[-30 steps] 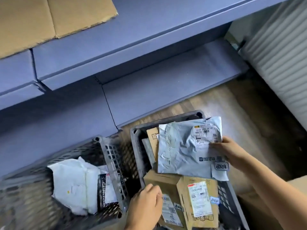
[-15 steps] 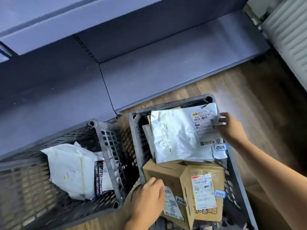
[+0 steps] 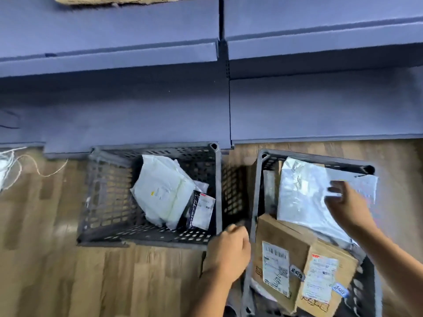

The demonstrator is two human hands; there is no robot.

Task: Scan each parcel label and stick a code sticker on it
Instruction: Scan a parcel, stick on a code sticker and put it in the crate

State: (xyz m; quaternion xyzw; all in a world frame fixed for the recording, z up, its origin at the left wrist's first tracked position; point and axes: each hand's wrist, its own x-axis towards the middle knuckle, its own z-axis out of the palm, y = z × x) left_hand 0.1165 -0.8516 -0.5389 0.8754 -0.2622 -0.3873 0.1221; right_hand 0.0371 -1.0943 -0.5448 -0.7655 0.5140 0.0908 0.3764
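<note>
Left box: a brown cardboard left box is lying flat in the near end of the right crate, showing a white label with handwriting and a dark sticker just beside the label.
Right box: a brown right box is leaning against the first one, carrying its own printed label with a red strip on top and a blue sticker at the label's lower corner.
Left hand: the left hand is hovering just outside the crate's left wall with its fingers curled in; motion blur is hiding whether it is holding anything.
Right hand: the right hand is reaching over the silver bag, its fingers stretched out and lying on it; the thumb is hidden.
Silver bag: a shiny, wrinkled silver bag is resting on top of the parcels at the far end of the right crate, its label blurred beyond reading.
Right crate: the grey slotted right crate is standing on the wooden floor.
Left crate: a matching left crate is sitting just beside it, holding a white bag and a black packet with a white label.
Far side: a white cord is trailing on the floor at the left, and blue-grey shelves are running behind both crates.
</note>
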